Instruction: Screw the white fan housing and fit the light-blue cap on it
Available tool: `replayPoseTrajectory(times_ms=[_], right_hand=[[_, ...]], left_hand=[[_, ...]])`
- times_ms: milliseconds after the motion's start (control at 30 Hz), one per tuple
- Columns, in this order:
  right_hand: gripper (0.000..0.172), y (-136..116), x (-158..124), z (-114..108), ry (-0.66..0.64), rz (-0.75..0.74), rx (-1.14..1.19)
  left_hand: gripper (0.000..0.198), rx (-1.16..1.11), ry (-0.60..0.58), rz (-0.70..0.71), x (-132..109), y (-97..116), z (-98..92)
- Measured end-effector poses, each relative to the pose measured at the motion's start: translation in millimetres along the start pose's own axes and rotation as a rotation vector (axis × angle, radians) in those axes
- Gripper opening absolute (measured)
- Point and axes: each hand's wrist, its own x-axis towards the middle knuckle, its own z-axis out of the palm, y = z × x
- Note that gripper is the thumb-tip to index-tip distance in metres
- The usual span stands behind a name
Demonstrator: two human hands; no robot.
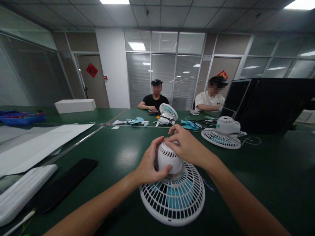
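A small white fan (172,205) lies grille-down on the green table in front of me, with light blue blades showing through its grille. Its rounded, vented motor housing (168,160) points up. My left hand (154,164) is wrapped round the left side of this housing, thumb across the near face. My right hand (183,142) rests on the top right of the housing, fingers bent and pressed to it; the far fingertips are partly hidden. A thin blue pen-like object (208,185) lies right of the grille.
Another fan (221,137) lies grille-down at right, before a black monitor (273,105). A third fan (168,114) and loose blue blades (189,124) are farther back. A black phone-like slab (66,183) and white keyboard-like object (27,190) lie left. Two people sit opposite.
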Motion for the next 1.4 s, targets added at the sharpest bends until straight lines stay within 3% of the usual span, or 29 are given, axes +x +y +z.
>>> replayPoseTrajectory(times_ms=[67, 133, 233, 367, 433, 600, 667, 833, 1067, 1200, 1400], right_hand=[[0.035, 0, -4, -8, -0.119, -0.039, 0.028], [0.039, 4, -8, -14, -0.158, -0.052, 0.122], [0.042, 20, -14, -16, -0.062, -0.018, 0.281], [0.06, 56, -37, -11, 0.057, 0.23, 0.322], [0.061, 76, -58, -9, -0.013, 0.368, 0.272], [0.051, 111, -110, -2, -0.422, 0.627, 0.019], [0.046, 114, -118, 0, -0.502, 0.62, 0.011], [0.03, 109, -115, 1, -0.556, 0.455, 0.157], [0.027, 118, -115, 2, -0.379, 0.601, 0.34], [0.039, 127, -107, -1, -0.114, 0.69, 0.675], [0.047, 129, -72, -19, 0.322, 0.6, 0.811]], left_hand=[[0.084, 0.002, -0.001, -0.002, 0, 0, -0.1], [0.085, 0.007, 0.001, 0.004, -1, 1, -0.2], [0.084, 0.022, -0.008, 0.005, 0, 4, -1.4], [0.074, 0.06, -0.024, 0.038, 3, 9, -4.5], [0.066, 0.068, -0.024, 0.062, 4, 9, -5.7], [0.049, 0.028, 0.029, 0.056, 5, 6, -5.1], [0.045, 0.025, 0.069, 0.041, 6, 6, -4.2], [0.043, 0.058, 0.189, 0.006, 6, 10, -2.5], [0.046, 0.054, 0.224, -0.013, 4, 16, 2.0], [0.055, 0.024, 0.218, -0.068, 2, 17, 3.2], [0.062, -0.061, 0.209, -0.1, 0, 15, 5.1]])
